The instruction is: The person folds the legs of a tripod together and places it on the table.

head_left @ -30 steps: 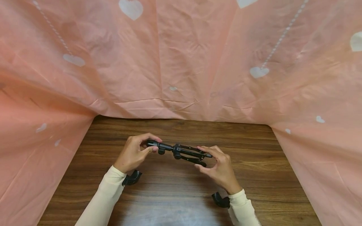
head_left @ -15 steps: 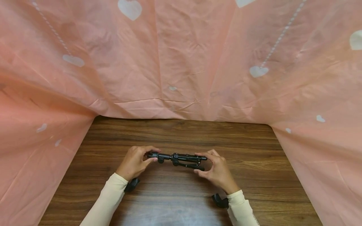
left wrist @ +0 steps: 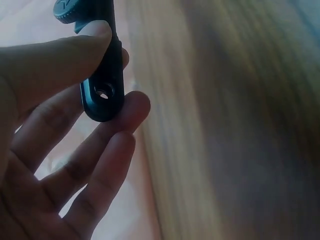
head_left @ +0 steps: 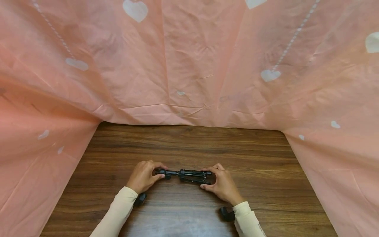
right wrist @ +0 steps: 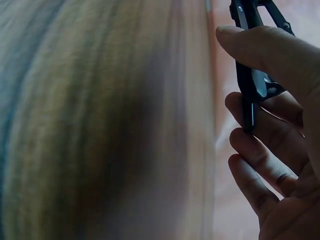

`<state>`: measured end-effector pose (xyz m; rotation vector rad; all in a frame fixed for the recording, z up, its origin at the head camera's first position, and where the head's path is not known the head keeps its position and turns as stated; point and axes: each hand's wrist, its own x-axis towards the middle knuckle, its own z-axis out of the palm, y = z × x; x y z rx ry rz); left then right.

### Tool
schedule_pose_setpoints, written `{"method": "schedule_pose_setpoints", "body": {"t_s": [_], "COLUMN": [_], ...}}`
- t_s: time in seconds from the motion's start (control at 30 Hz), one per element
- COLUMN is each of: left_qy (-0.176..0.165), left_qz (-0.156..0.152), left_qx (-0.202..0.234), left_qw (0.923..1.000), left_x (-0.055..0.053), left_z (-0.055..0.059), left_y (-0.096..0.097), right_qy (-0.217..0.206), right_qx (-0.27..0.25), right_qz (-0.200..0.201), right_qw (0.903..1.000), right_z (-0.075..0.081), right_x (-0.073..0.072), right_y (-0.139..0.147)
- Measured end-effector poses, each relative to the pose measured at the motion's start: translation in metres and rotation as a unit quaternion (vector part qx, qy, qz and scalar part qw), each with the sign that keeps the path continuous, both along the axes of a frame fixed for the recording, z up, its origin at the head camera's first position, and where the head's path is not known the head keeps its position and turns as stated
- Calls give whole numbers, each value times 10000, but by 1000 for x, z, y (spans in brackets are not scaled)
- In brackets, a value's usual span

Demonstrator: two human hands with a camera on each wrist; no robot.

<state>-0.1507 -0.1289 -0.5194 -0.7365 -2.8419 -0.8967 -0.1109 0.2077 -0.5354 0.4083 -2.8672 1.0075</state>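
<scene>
A black mini tripod [head_left: 186, 173] lies crosswise between both hands in the head view, low over the wooden table. Its legs, spread slightly apart, point to the right. My left hand [head_left: 143, 176] pinches the head end between thumb and fingers. In the left wrist view that rounded tip [left wrist: 97, 107] has a small hole, and a knob [left wrist: 67, 10] sticks out above the thumb. At the other end, my right hand [head_left: 222, 184] grips the leg ends, thumb on the near side and fingers on the far side. The right wrist view shows the legs [right wrist: 250, 82] under the thumb.
The brown wooden table [head_left: 189, 141] reaches back to a pink sheet [head_left: 189, 65] with white hearts, which also hangs at both sides. Black wrist mounts [head_left: 140, 199] show below the sleeves.
Both hands have lowered the tripod toward the near side of the table. It was tilted, right end nearer, and now lies almost level across the view. Both hands keep their hold.
</scene>
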Motion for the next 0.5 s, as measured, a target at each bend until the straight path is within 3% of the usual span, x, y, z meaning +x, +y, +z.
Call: {"method": "schedule_pose_setpoints", "body": {"t_s": [0.5], "left_qy": [-132], "left_qz": [256], "left_qx": [-146], "left_qw": [9995], "left_x": [3], "left_z": [-23], "left_y": [0], "right_qy": [257], "right_qx": [171], "right_qz": [125], "right_qw": [9994], "right_z": [-25], "right_x": [0], "right_y": [-3]}}
